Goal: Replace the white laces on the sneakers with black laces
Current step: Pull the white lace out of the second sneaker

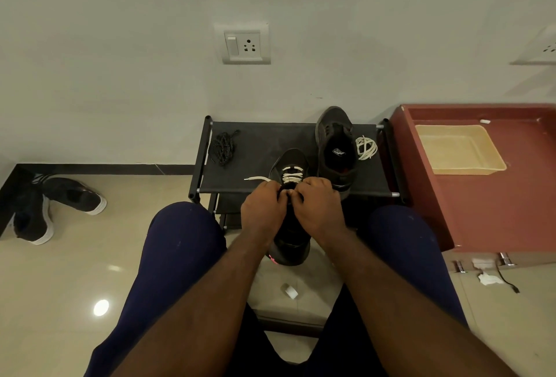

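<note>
A black low-top sneaker [289, 163] is being held at the centre of the frame, its toe on a black fabric shoe rack [264, 142]. Its flat white lace [291, 177] is being pinched by the curled fingers of the left hand [264, 206] and the right hand [320, 205]. Just to the right, a second, unlaced black sneaker [337, 148] is lying on the rack with a coiled white lace [366, 147] beside it. A bundled black lace [224, 148] is lying at the rack's left end.
</note>
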Tool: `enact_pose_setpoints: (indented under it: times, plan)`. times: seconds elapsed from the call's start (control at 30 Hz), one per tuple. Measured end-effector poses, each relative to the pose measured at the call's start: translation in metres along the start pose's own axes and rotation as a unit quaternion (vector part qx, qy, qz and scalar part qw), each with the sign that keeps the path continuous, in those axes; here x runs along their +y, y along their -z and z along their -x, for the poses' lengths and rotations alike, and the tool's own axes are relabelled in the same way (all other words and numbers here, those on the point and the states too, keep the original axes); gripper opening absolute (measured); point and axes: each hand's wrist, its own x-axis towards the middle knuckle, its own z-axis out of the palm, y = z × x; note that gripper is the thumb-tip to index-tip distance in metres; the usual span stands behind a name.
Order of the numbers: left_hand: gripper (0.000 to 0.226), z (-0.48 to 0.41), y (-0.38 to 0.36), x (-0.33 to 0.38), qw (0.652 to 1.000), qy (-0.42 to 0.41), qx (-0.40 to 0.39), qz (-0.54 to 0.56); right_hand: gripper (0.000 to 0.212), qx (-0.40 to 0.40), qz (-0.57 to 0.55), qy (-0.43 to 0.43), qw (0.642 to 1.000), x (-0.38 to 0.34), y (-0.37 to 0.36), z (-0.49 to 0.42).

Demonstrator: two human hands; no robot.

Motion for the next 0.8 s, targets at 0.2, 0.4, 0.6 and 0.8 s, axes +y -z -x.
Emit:
enact_pose_setpoints:
  times: [0.2,0.4,0.6,0.8]
  plan:
    - [0.019,-0.004,0.006,0.002,1.000,0.014,0.001,-0.014,0.031,0.013,0.057,-0.024,0.998,-0.006,0.004,0.000]
    - [0.017,-0.005,0.007,0.004,0.999,0.040,0.000,0.027,0.032,-0.014,0.027,-0.011,0.999,-0.002,0.004,0.000]
    - [0.015,-0.004,0.006,0.005,0.998,0.046,0.003,0.031,0.027,-0.022,-0.040,0.020,0.999,0.007,-0.009,-0.003]
    - [0.018,-0.006,0.007,0.006,0.997,0.051,0.008,0.049,0.010,0.033,-0.105,0.022,0.994,0.007,-0.008,-0.006]
